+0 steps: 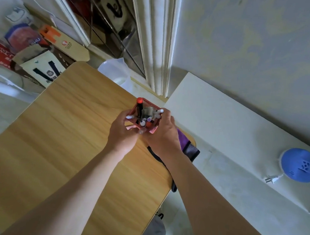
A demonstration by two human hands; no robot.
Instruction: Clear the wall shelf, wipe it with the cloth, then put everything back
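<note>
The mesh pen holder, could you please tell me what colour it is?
The pen holder is red, head view.

In the middle of the frame the pen holder [154, 130] is red mesh, and its pens [142, 123] are capped red, white and purple. The table [67, 129] is honey-brown with straight wood grain. At its right edge the cloth [187, 145] is purple and grey. The shelf [215, 112] is plain white. At far right the round device [300, 165] is blue. The wall [247, 41] shows faint yellowish swirls on pale grey.

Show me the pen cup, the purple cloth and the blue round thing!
pen cup [153, 129]: head view, lower mesh corner.
purple cloth [183, 141]: head view, purple fold.
blue round thing [300, 165]: head view, domed top.
</note>
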